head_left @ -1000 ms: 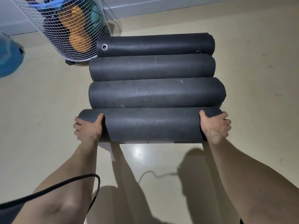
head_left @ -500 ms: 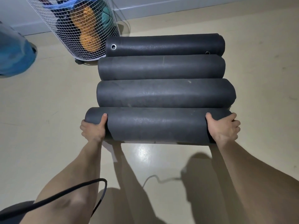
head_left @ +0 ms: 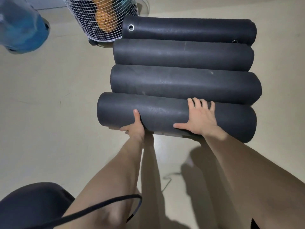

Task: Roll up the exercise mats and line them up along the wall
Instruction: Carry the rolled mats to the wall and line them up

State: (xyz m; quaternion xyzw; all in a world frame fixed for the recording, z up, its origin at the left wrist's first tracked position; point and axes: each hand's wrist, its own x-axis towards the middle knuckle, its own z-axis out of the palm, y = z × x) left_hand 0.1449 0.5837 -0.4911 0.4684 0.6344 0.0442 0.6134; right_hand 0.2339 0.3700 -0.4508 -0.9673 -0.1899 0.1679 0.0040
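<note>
Leftward open floor (head_left: 54, 113); left hand (head_left: 136, 129) grips nearest mat (head_left: 158, 116) at near edge; right hand (head_left: 202, 119) fingers (head_left: 196, 103) spread flat atop.

Prob. gym/exercise rm: rolled mats (head_left: 181, 55), wire basket (head_left: 92, 22), bare floor (head_left: 49, 113).

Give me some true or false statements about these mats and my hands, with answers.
Four rolled mats lie side by side on the floor. True.
The left hand and right hand both touch the nearest mat. True.
The right hand grips that mat's end. False: it lies flat on top, fingers spread.
A wire basket stands right of the mats. False: the wire basket stands left of the farthest mat.
The farthest mat shows a metal eyelet. True.
</note>
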